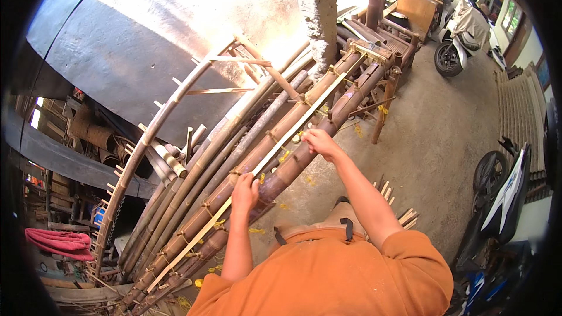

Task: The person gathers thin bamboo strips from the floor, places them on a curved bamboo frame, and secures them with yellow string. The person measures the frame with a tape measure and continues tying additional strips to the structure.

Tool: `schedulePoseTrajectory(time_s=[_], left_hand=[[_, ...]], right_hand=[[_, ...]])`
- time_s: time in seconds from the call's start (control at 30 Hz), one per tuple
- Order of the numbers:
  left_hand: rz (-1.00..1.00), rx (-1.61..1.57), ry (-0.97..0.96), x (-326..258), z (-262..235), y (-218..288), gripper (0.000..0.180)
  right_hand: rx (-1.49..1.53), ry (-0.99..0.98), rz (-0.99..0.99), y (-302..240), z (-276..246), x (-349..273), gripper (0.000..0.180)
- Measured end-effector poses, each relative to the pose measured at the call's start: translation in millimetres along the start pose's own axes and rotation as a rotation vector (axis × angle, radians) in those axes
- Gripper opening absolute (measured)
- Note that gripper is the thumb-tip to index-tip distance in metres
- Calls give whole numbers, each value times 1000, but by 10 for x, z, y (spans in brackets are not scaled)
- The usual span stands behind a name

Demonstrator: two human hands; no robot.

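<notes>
A long, pale bamboo strip (275, 151) runs slantwise along a rack of two thick brown bamboo poles (291, 171). My left hand (244, 193) is closed on the strip about midway along it. Farther along, my right hand (319, 143) is in a fist over the nearer pole, beside the strip. Whatever its fingers hold is hidden, though a small pale and yellow bit (297, 137) shows at its left. Short pegs and yellow ties line the poles. At the far end, the strip reaches a small wooden crosspiece (371, 52).
Several loose bamboo poles (231, 134) lie left of the rack, under a curved, pegged bamboo frame (153, 131). A concrete post (316, 17) stands behind. Thin sticks (404, 216) are on the floor at my right. Motorbikes (459, 41) stand along the right side. A red cloth (58, 244) hangs at left.
</notes>
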State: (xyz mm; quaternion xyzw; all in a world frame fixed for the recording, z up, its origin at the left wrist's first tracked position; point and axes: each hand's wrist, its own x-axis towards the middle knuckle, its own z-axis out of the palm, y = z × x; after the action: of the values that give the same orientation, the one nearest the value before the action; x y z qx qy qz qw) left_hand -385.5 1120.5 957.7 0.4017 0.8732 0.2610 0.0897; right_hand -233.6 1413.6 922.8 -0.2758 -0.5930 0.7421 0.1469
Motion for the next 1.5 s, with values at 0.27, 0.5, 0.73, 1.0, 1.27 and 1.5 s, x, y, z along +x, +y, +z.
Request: schedulePoseTrajectory(time_s=[0.27,0.5,0.73,1.0,1.27,1.5], left_hand=[[165,15,163,774,265,1147,33],[233,140,-159,2080,1182,1872,21],[241,-29,8,2314,1139,2057,17],[312,-288,-47,3173,1967,2727,22],[101,-231,-233,3300,1981,2772,17],[8,-140,-111,3242,2210,2994,23]], right_hand=[[-1524,41,838,677,-1716,-1580,63],[-928,221,545,1009,-1971,-1818,61],[-878,81,541,559,-2031,-1301,59],[-1103,-100,261,-62,-2663,-263,50],[-617,-124,63,-549,-2794,445,36],[850,170,518,-810,-2857,598,30]])
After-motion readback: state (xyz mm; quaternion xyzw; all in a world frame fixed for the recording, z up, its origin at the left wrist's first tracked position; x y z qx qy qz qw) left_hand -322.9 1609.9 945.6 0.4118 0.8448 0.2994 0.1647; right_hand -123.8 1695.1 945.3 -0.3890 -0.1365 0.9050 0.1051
